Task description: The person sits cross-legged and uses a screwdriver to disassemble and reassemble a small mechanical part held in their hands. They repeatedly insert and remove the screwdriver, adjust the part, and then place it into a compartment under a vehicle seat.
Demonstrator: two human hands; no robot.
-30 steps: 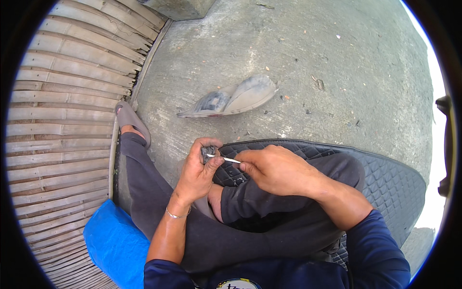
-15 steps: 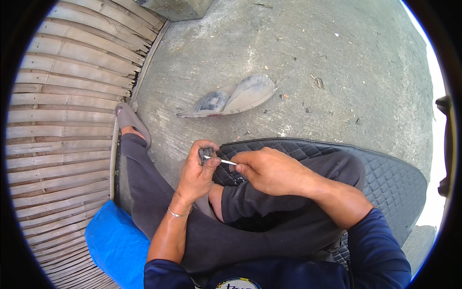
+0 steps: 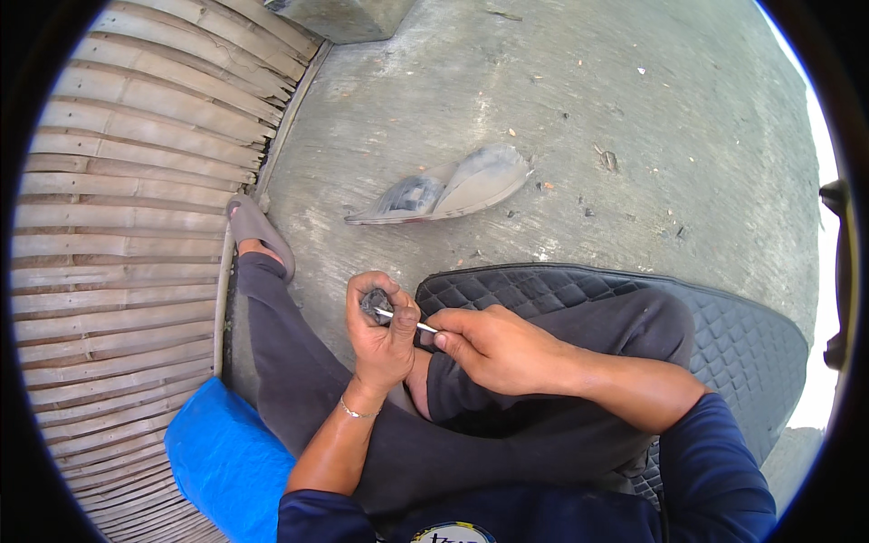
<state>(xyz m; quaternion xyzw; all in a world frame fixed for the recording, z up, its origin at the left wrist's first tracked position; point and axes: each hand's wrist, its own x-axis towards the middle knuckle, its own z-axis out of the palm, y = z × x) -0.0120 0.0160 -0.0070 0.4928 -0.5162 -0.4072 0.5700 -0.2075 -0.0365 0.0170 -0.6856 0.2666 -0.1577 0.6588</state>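
Note:
My left hand (image 3: 382,333) is closed around a small dark grey lump (image 3: 370,303), which sits in the curl of the fingers, palm side up. What the lump is made of I cannot make out. My right hand (image 3: 484,346) pinches a thin, pale, rod-like tool (image 3: 412,322) between thumb and forefinger. The rod slants up to the left, past my left thumb, and its far tip meets the dark lump. The near end of the rod is hidden inside my right hand.
I sit with crossed legs on a black quilted mat (image 3: 738,348). Beyond it, a dusty, curved grey piece (image 3: 484,181) lies on the concrete floor (image 3: 434,100). A bamboo-slat wall (image 3: 127,244) stands at left, with a blue sack (image 3: 222,452) beside it and a grey block (image 3: 348,20) at the top.
My left hand has turned a little, with its fingers curled further over the dark lump. My right hand and the rod have dropped slightly, and the whole view has shifted a bit.

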